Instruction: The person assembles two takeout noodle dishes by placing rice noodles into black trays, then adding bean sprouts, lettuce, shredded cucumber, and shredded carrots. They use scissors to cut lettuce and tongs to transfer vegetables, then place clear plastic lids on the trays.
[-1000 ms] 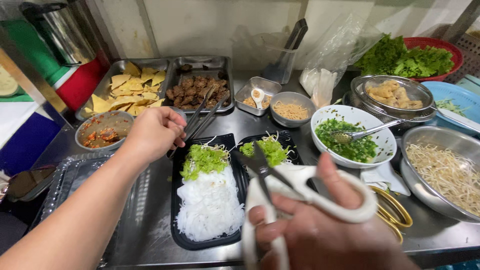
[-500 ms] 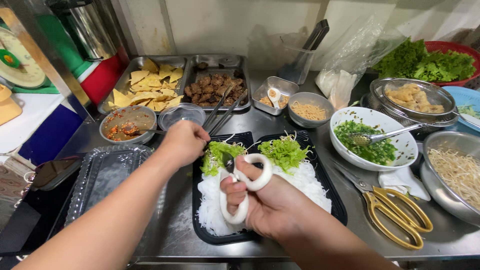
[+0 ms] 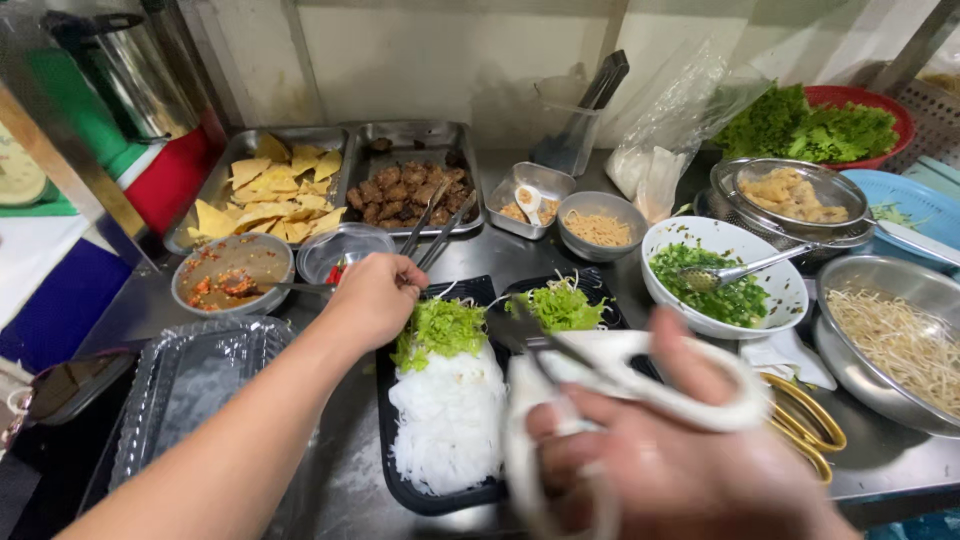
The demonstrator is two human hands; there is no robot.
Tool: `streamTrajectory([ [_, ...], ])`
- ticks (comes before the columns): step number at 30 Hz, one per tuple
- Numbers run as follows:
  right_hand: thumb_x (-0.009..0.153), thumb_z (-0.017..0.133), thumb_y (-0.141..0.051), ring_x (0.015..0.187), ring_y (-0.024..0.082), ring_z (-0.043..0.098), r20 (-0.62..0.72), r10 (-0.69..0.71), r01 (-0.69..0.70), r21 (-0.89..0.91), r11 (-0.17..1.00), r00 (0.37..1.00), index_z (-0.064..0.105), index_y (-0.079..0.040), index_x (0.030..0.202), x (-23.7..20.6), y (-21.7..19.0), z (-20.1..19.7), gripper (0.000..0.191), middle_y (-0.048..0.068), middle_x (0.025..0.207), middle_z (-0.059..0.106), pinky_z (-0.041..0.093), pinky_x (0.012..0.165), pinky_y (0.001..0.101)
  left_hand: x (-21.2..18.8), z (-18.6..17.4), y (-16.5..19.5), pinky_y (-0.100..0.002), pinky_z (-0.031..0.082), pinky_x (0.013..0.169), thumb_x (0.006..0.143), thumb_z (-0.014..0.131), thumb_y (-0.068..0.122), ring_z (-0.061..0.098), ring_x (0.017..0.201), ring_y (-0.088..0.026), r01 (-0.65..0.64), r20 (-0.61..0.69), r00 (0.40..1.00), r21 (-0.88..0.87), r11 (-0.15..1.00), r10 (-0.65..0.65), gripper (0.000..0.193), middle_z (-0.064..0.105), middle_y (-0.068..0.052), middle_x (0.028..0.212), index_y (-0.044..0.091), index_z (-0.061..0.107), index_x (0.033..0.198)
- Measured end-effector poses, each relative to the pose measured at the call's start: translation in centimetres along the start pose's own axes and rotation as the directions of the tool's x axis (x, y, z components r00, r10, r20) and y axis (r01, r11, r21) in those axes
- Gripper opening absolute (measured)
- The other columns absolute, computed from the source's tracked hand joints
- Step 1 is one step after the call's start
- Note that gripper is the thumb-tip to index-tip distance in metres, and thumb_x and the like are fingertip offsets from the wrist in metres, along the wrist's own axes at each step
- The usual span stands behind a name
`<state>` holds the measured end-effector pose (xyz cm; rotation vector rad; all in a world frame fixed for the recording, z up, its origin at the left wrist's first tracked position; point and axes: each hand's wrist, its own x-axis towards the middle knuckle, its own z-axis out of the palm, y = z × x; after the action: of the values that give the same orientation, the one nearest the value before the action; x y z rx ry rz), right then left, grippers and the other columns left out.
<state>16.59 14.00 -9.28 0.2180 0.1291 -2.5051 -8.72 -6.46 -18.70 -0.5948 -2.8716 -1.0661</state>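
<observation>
Assembling, head view: the person is building two noodle portions in black trays on a steel worktop (image 3: pixel 470 255), and the toppings stage looks to be in hand.
Left hand, head view: the left hand (image 3: pixel 375 298) is curled closed at the back edge of the left black tray (image 3: pixel 437 490), right at the lower ends of the metal tongs (image 3: pixel 432 222) that lie out of the tray of browned meat pieces (image 3: pixel 400 192); whether the fingers actually grip the tongs cannot be told, as the knuckles hide them.
Right hand, head view: the right hand (image 3: pixel 680 465) is close to the camera and blurred, its fingers closed through the loops of white-handled scissors (image 3: pixel 600 370), blades pointing toward the trays.
Portions, head view: the left tray holds white rice noodles (image 3: pixel 448 420) with a tuft of green lettuce (image 3: pixel 440 328) at its far end; the right black tray (image 3: pixel 590 290) shows lettuce too, and the scissors and right hand cover the rest of it.
Toppings within reach, head view: fried yellow pieces (image 3: pixel 265 190) fill the tray beside the meat, and a bowl of chilli sauce (image 3: pixel 230 275) sits just left of the left hand.
Others, head view: a white bowl of chopped herbs (image 3: pixel 722 280) and a steel bowl of bean sprouts (image 3: pixel 895 340) stand to the right.
Next move, judged: lifting meat over a tray would call for a firm pinch on the tongs, with the scissors brought in above the noodles rather than over the worktop.
</observation>
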Motion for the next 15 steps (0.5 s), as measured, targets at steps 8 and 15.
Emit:
streamTrajectory([
  [8, 0.094, 0.055, -0.069, 0.092, 0.022, 0.052, -0.094, -0.543, 0.550, 0.202, 0.810, 0.835, 0.037, 0.015, 0.136, -1.6, -3.0, -4.8, 0.096, 0.018, 0.115, 0.048, 0.051, 0.082, 0.0375, -1.0, 0.6, 3.1, -0.039, 0.058, 0.080, 0.085, 0.073, 0.017, 0.077, 0.084, -0.026, 0.033, 0.053, 0.998, -0.043, 0.999, -0.030, 0.015, 0.078, -0.012, 0.087, 0.010, 0.080, 0.097],
  [15, 0.099, 0.060, -0.042, 0.065, 0.015, 0.053, -0.108, -0.446, 0.441, 0.468, 0.766, 0.888, 0.049, 0.002, 0.096, 0.4, -3.7, -7.0, 0.046, 0.006, 0.081, 0.050, 0.049, 0.062, 0.0286, -0.5, 1.3, 4.1, -0.039, 0.058, 0.079, 0.084, 0.072, 0.015, 0.076, 0.083, -0.028, -0.105, 0.067, 0.992, -0.083, 0.991, 0.111, 0.013, 0.076, -0.015, 0.085, 0.008, 0.078, 0.094],
])
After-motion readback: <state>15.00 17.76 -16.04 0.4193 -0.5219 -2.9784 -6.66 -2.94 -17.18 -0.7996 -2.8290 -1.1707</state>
